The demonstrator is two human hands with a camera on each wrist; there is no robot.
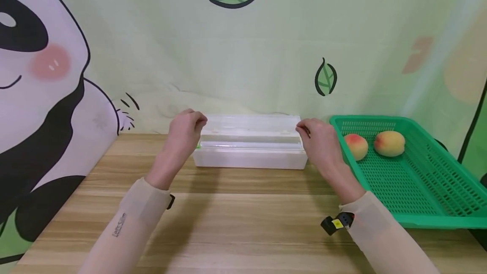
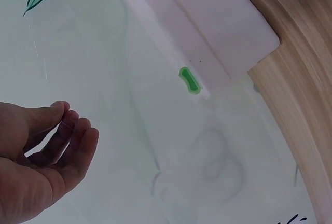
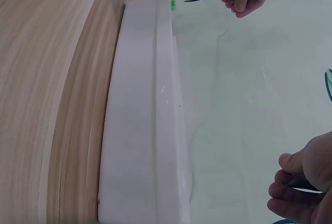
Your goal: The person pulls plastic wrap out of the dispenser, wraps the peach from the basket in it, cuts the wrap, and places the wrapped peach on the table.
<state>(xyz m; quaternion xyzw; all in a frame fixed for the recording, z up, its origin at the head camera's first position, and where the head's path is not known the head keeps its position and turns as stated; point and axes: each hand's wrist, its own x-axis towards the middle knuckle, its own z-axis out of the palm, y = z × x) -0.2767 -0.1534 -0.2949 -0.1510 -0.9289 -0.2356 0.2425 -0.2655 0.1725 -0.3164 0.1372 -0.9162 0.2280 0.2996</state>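
Note:
A long white cling film dispenser box (image 1: pixel 251 159) stands on the table against the backdrop. Its see-through lid (image 1: pixel 251 121) is raised, and a shiny roll (image 1: pixel 251 145) shows inside. Above the box's left end, my left hand (image 1: pixel 186 130) pinches thumb against fingertips; my right hand (image 1: pixel 321 143) does likewise above the right end. Faint glints of clear cling film (image 3: pixel 267 81) run between the two hands in the right wrist view. The film is almost invisible, so its edges cannot be made out. A green slider (image 2: pixel 190 80) sits at one end of the box.
To the right is a green plastic basket (image 1: pixel 403 220) holding two peaches, one (image 1: pixel 356 147) by its left wall and another (image 1: pixel 389 143) near the back. The wooden table (image 1: pixel 243 215) extends toward me. A printed fabric backdrop (image 1: pixel 152 54) hangs right behind the box.

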